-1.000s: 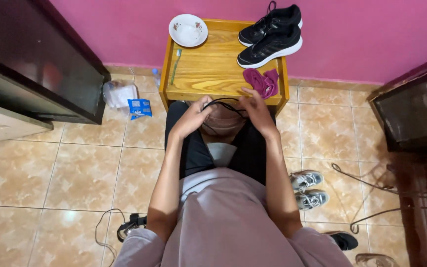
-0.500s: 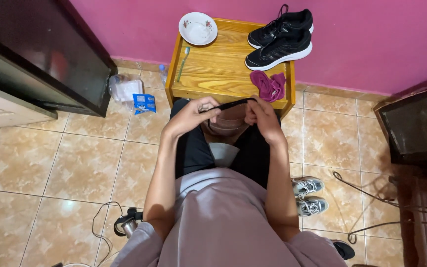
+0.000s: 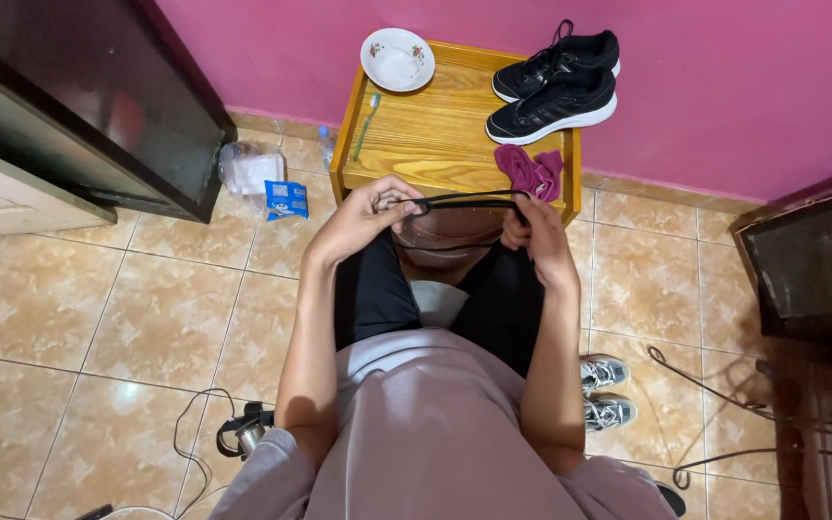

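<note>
I sit before a small yellow wooden table. My left hand and my right hand pinch the two ends of a thin black band, a lace or strap, stretched taut between them just above the table's near edge. Under it a brownish rounded object rests on my lap, partly hidden. On the table lie a crumpled maroon cloth close to my right hand, a pair of black sneakers at the far right, a white floral bowl and a green toothbrush at the left.
A dark cabinet stands at the left, another dark cabinet at the right. Plastic bags and a blue packet lie on the tiled floor left of the table. Grey sneakers sit by my right side. Cables trail on the floor.
My hands have moved apart and lifted, pulling the black band straight between them. The camera view has shifted slightly.
</note>
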